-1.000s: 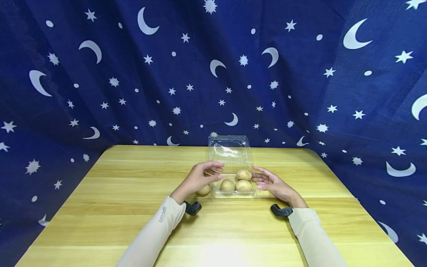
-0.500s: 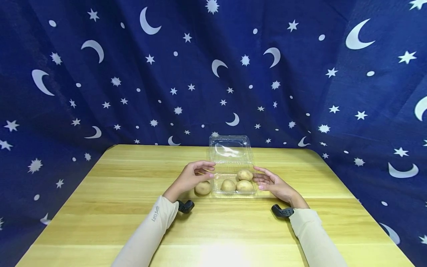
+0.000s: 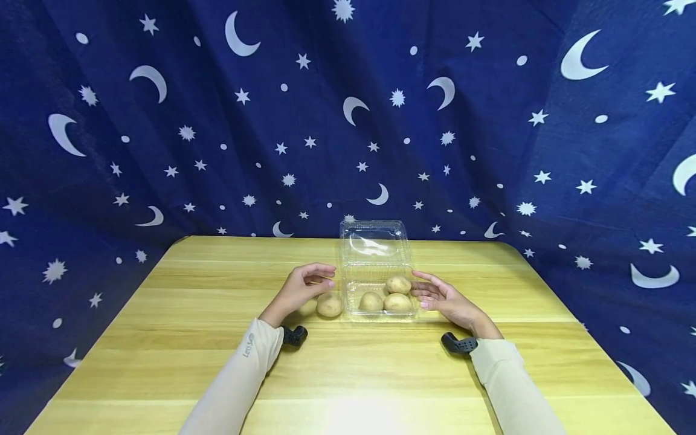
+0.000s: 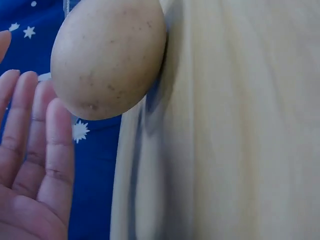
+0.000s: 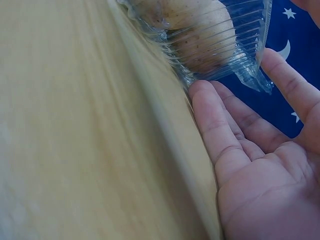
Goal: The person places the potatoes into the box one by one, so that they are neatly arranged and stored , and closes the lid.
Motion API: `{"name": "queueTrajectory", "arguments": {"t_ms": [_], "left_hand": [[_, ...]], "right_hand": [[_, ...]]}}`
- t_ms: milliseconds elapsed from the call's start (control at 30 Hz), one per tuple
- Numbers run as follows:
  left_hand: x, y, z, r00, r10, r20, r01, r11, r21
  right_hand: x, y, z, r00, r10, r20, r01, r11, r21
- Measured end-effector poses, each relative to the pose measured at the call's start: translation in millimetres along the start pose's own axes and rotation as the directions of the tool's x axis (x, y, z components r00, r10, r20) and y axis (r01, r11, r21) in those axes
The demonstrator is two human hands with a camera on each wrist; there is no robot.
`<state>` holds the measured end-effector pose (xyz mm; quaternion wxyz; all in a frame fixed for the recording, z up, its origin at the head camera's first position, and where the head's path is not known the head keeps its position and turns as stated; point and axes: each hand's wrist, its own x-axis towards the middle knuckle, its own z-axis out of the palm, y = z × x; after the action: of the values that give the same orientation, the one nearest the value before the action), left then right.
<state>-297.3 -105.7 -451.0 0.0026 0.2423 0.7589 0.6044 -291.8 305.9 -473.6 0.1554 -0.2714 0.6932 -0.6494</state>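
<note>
A clear plastic clamshell box (image 3: 353,275) stands on the table with its lid raised. Inside it lie three potatoes: one at the front left (image 3: 371,301), one at the front right (image 3: 397,303) and one behind (image 3: 399,284). Just left of the box rests a loose potato (image 3: 329,306). My left hand (image 3: 298,291) hovers behind and left of that potato, fingers relaxed and holding nothing; in the left wrist view its fingertips (image 4: 59,117) come close to the potato's side (image 4: 107,57). My right hand (image 3: 450,304) is at the box's right wall, fingers extended toward its ribbed side (image 5: 220,37).
The light wooden table (image 3: 348,362) runs back to a dark blue curtain (image 3: 304,121) with moons and stars. The lid (image 3: 375,241) leans up at the back near the curtain. Black wrist bands (image 3: 295,336) sit on both wrists.
My left hand has drawn leftward from the box to beside the loose potato, which now shows more fully. The right hand has stayed at the box's right side.
</note>
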Motion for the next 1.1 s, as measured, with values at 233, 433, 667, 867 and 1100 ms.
{"name": "queueTrajectory", "arguments": {"t_ms": [233,433,667,867,1100], "left_hand": [[-0.7,-8.1,-3.3,0.999,-0.042,0.021,0.043,0.999,-0.014],[-1.7,-12.9,-5.3,0.992,-0.110,0.068,0.113,0.993,-0.036],[-3.8,-18.4,-8.9,0.976,-0.153,0.153,0.163,0.985,-0.060],[-4.3,-23.9,-10.7,0.965,-0.163,0.203,0.177,0.983,-0.049],[-6.4,-21.9,-11.7,0.945,-0.199,0.261,0.208,0.978,-0.006]], "right_hand": [[-0.3,-2,1,0.999,0.029,-0.014,-0.029,1.000,-0.011],[-0.5,-2,2,0.999,0.031,-0.022,-0.031,1.000,-0.008],[0.3,-6,4,0.999,0.036,-0.015,-0.036,0.999,-0.015],[1.3,-6,5,0.998,0.051,-0.022,-0.052,0.998,-0.022],[0.4,-7,4,0.999,0.036,-0.019,-0.036,0.999,-0.016]]}}
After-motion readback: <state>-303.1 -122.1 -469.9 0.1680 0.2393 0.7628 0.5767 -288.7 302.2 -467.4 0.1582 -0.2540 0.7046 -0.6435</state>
